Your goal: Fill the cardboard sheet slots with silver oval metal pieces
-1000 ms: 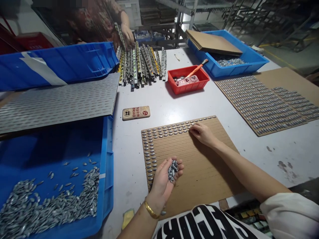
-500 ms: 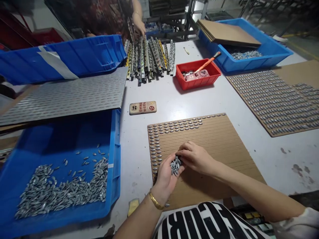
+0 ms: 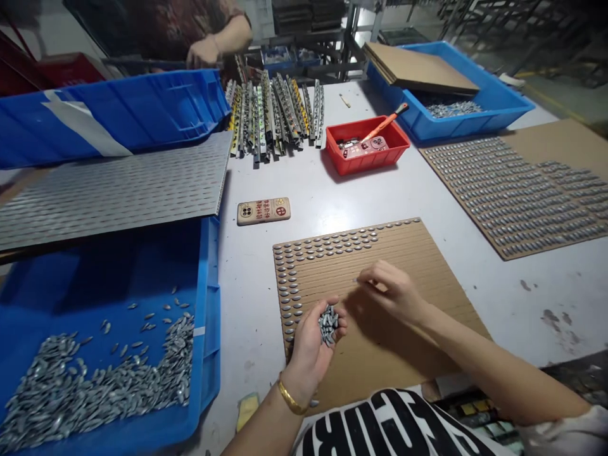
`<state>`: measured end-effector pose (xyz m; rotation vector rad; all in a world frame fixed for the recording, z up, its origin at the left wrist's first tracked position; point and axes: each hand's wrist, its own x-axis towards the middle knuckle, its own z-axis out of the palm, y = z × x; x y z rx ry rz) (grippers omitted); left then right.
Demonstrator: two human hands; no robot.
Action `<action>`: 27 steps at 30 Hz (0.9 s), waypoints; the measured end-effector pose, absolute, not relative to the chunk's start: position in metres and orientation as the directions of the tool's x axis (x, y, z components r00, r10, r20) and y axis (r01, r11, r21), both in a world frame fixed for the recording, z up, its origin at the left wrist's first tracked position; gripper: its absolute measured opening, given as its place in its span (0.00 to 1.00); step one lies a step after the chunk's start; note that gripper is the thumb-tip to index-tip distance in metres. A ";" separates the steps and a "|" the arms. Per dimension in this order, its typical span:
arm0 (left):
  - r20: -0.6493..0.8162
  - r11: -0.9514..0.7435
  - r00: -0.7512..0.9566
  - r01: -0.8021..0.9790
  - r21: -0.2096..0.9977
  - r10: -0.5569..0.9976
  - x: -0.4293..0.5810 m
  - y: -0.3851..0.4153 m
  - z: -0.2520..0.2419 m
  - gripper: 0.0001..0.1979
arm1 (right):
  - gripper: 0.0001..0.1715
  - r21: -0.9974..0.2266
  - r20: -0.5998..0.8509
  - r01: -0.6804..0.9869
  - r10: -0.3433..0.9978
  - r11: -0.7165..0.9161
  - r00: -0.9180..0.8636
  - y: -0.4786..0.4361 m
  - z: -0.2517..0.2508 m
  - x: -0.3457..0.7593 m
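Note:
Cupped palm up, my left hand [image 3: 311, 339] holds a heap of small grey spindle-shaped metal pieces [image 3: 329, 324]. My right hand [image 3: 392, 288] is a little farther off and to the right, above the ridged cardboard sheet [image 3: 394, 354]. Its thumb and forefinger are pinched, and the tip of one grey piece [image 3: 354, 280] shows at the fingertips. Rows of the same pieces [image 3: 327, 246] lie along the sheet's far edge and down its left side. One loose piece [image 3: 314, 403] rests by my left wrist.
On the left, a blue bin [image 3: 209, 297] holds many grey pieces under a filled board [image 3: 118, 183]. A phone-like case [image 3: 263, 211], a red tray [image 3: 368, 164], bundled strips [image 3: 273, 117] and another blue bin [image 3: 475, 123] stand beyond. A second filled sheet [image 3: 513, 196] lies right. Across the table is another person's hand [image 3: 203, 52].
My right hand has left the heap in my left palm and moved right and away, with a piece in its pinch. The other person's hand has moved left from the strips. The view has shifted slightly.

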<state>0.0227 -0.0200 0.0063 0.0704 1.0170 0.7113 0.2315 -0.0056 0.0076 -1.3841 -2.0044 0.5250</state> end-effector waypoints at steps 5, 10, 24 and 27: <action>-0.739 0.777 0.325 -0.478 0.410 0.590 0.023 -0.022 0.007 0.09 | 0.11 -0.402 0.360 0.883 0.928 0.243 -0.091 0.025 -0.021 0.290; -0.713 0.786 0.370 -0.453 0.420 0.595 0.024 -0.021 0.009 0.11 | 0.15 -0.317 0.315 0.915 0.938 0.247 -0.144 0.043 -0.037 0.307; -0.701 0.771 0.366 -0.474 0.426 0.612 0.022 -0.019 0.007 0.12 | 0.16 -0.254 0.228 0.915 0.939 0.314 -0.259 0.043 -0.036 0.315; -0.685 0.754 0.357 -0.475 0.453 0.636 0.021 -0.018 0.008 0.11 | 0.16 -0.270 0.242 0.912 0.939 0.307 -0.244 0.044 -0.036 0.316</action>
